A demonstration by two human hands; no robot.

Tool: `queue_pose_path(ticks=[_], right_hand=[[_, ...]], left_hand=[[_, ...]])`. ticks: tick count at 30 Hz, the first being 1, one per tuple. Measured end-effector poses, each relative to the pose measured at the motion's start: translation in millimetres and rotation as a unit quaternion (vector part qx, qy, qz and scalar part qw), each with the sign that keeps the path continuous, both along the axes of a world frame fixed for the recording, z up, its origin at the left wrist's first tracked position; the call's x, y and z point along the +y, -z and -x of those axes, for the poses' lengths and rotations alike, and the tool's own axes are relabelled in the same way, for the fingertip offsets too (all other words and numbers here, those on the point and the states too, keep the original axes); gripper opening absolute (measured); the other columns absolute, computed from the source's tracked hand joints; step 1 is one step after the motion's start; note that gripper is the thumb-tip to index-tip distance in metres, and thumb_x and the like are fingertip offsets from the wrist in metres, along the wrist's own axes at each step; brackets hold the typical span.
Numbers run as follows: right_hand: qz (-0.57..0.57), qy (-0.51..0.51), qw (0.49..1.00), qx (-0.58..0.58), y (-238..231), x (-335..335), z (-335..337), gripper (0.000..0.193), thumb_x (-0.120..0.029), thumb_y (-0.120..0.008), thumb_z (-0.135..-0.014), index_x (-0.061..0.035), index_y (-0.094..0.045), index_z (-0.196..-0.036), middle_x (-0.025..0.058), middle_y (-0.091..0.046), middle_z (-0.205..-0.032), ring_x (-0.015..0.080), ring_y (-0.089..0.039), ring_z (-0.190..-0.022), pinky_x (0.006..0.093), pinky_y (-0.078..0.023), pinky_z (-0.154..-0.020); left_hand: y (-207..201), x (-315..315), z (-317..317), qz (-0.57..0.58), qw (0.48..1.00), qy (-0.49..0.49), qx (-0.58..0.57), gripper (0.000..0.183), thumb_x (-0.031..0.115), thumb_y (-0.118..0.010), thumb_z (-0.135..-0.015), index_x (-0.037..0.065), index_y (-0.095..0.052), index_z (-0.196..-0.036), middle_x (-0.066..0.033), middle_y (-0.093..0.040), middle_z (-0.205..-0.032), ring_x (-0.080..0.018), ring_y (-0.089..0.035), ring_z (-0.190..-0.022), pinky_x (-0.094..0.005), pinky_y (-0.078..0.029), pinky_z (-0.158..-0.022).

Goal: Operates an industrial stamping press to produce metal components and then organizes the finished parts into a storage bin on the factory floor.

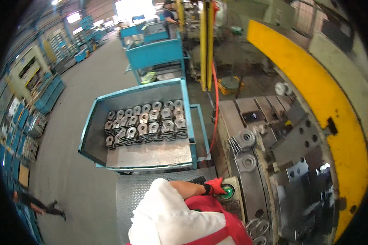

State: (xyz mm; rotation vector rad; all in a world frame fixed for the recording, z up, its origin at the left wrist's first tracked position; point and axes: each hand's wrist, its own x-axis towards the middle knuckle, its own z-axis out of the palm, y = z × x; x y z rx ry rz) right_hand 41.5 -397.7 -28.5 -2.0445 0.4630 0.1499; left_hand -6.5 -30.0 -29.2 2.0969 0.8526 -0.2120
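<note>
Red-gloved hand (215,186) pressed on a green push button (227,191) at the press's front edge. Two grey metal parts (245,150) lying on the press bed just beyond. To the left, a blue bin (139,126) holding rows of stacked grey parts. Yellow curved guard (315,90) on the right.

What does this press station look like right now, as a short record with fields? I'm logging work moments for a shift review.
setting: factory floor, person standing at a metal press
visible hand: gloved hand in a red glove, resting on the green button; which hand it is cannot be told
other hand: not in view
press bed: round metal parts lying near its edge
blue bin: to the left of the press, holding stacked metal parts in rows
guard: yellow curved guard on the right
others: a person far back by blue carts
</note>
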Motion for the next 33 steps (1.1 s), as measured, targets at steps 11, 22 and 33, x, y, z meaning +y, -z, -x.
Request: queue_pose_path(ticks=[11, 22, 33], right_hand=[[-0.119, 0.127, 0.983, -0.055, 14.2, -37.1, 81.5, 0.071, -0.013, -0.068, -0.071, 0.0017, -0.026, -0.127, 0.014, -0.045, -0.115, 0.0221, -0.045, -0.1, 0.032, -0.04, -0.083], [-0.123, 0.188, 0.975, 0.001, 50.2, -58.5, 94.0, 0.083, -0.02, -0.071, -0.068, 0.0063, -0.021, -0.128, 0.0168, -0.041, -0.119, 0.0213, -0.043, -0.105, 0.03, -0.036, -0.088], [-0.135, 0.185, 0.973, -0.015, 7.7, -31.4, 100.5, 0.085, -0.022, -0.073, -0.065, 0.0086, -0.023, -0.127, 0.0211, -0.036, -0.125, 0.0261, -0.037, -0.115, 0.0323, -0.029, -0.096]], left_hand=[[67.0, 42.8, 11.9, 0.11, 0.987, 0.012, -0.12, 0.093, 0.045, -0.072, -0.057, -0.001, -0.029, -0.126, -0.0241, -0.045, -0.117, -0.0329, -0.044, -0.11, -0.0367, -0.037, -0.09], [-182.2, -10.1, -73.8, -0.126, 0.904, 0.407, -0.028, 0.058, 0.05, -0.058, -0.072, 0.001, -0.055, -0.104, -0.0193, -0.059, -0.094, -0.0294, -0.059, -0.088, -0.0366, -0.045, -0.075], [-273.4, -161.9, -353.4, -0.273, 0.854, 0.269, -0.353, 0.084, 0.054, -0.054, -0.07, -0.006, -0.03, -0.124, -0.0288, -0.044, -0.115, -0.0376, -0.043, -0.11, -0.0411, -0.035, -0.091]])
